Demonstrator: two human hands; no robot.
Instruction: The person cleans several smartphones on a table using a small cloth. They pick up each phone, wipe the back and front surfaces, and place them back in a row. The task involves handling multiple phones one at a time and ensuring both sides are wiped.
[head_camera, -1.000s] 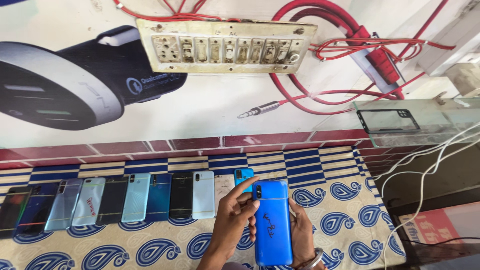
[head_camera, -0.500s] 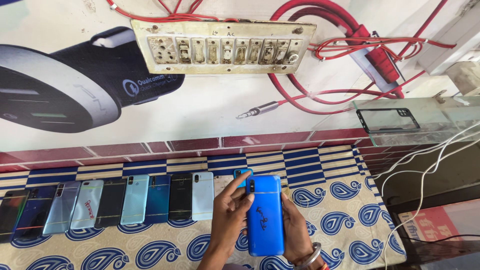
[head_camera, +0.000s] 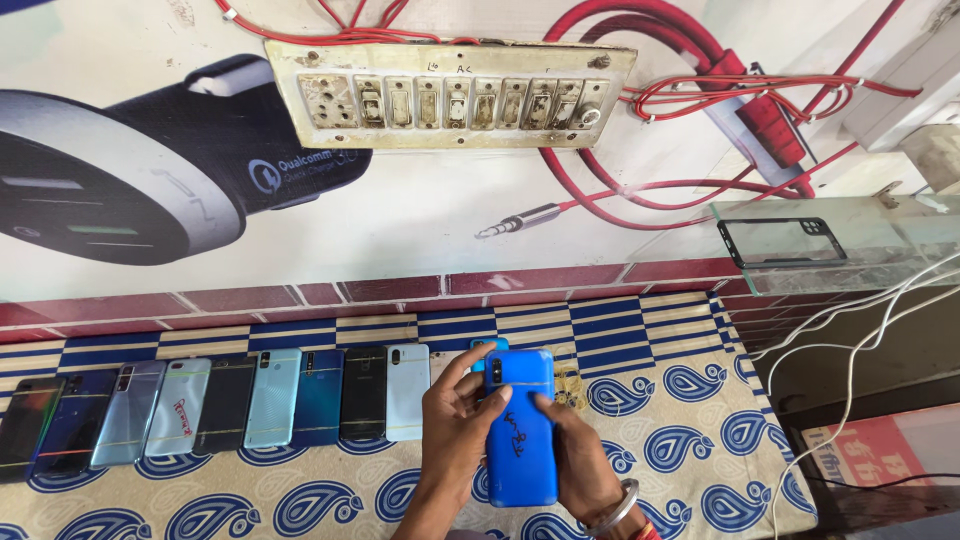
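Right now both hands hold a bright blue phone (head_camera: 520, 425) back-side up, above the paisley cloth (head_camera: 690, 400). Left hand (head_camera: 455, 435) grips its left edge, fingers curled over the top near the camera; right hand (head_camera: 580, 465), with a metal bangle, cups it from the right and below, thumb on the back. A row of phones (head_camera: 230, 405) lies face down to the left, a small teal phone (head_camera: 488, 348) just behind. Looks like the inspecting or placing step; joining the row would call for lowering it flat beside the white phone (head_camera: 408, 392).
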